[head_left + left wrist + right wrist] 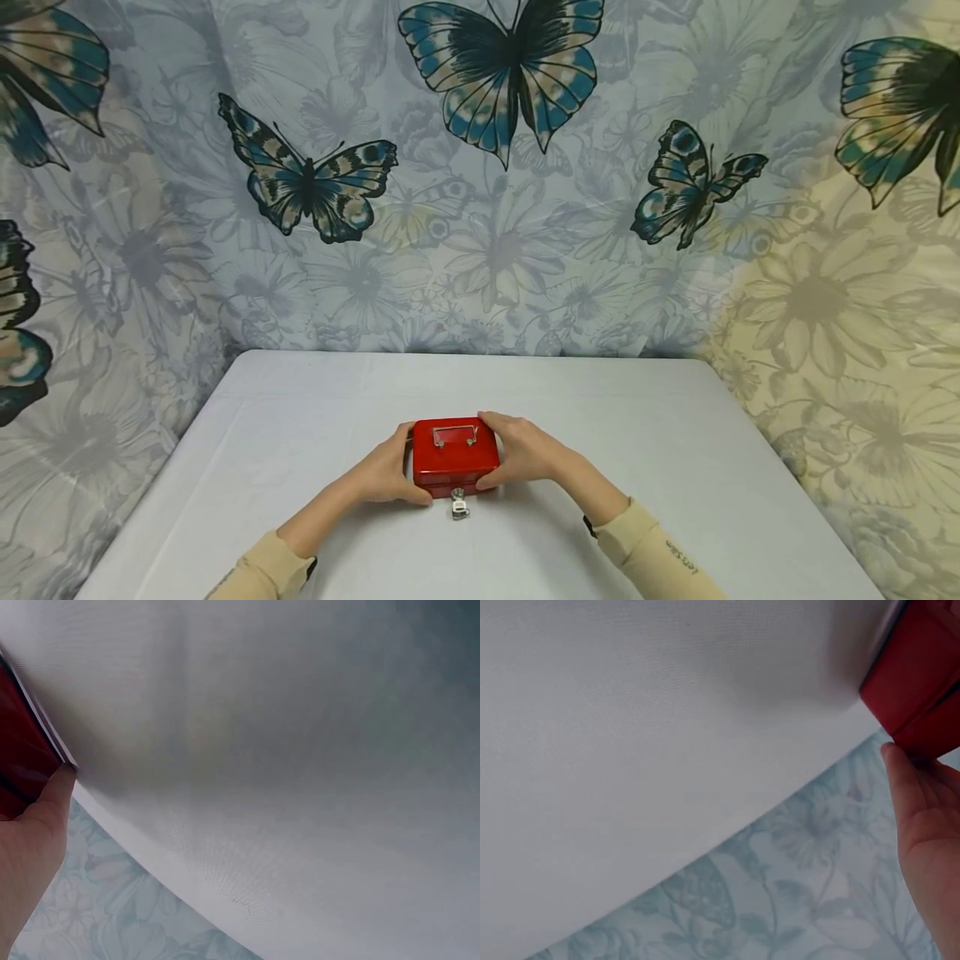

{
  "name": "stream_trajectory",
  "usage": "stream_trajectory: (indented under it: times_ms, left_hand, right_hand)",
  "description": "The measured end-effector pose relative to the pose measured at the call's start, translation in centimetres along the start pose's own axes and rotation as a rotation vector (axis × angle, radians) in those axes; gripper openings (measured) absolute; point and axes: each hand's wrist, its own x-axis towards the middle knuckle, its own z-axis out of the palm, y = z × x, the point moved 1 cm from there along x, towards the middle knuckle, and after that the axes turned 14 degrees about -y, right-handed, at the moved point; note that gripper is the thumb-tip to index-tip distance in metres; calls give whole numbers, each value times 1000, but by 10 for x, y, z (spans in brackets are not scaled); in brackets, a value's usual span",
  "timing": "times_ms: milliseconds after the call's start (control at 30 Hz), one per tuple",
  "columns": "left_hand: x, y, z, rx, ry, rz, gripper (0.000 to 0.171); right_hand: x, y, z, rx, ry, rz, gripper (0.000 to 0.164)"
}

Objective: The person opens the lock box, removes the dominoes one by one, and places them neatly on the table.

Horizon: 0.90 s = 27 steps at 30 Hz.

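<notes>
A small red metal cash box (pixel 450 465) with a silver carry handle (pixel 454 432) on its lid is at the front middle of the white table. From its front side hangs a small silver padlock (pixel 459 505). My left hand (pixel 386 469) grips the box's left side, thumb at the front lower corner and fingers toward the back. On the other side my right hand (pixel 525 450) holds it with thumb in front and fingers at the back right corner. The lid is down. Each wrist view catches only part of the red box (pixel 22 742) at its edge, beside the hand.
A white cloth covers the table (pixel 480 383). Behind and on both sides hangs patterned fabric (pixel 495 275) with flowers and large butterflies, meeting the table's far edge.
</notes>
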Motion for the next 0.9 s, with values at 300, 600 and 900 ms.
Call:
stream_trajectory:
  times_ms: [300, 600, 900]
  left_hand:
    - [2, -2, 0, 3, 1, 1, 110]
    - [0, -3, 1, 4, 7, 0, 111]
    - [-2, -2, 0, -19, 23, 21, 105]
  right_hand:
    - [3, 10, -5, 156, -38, 22, 96]
    - [11, 25, -9, 410, -39, 23, 88]
    - [20, 28, -11, 593, 12, 147, 71]
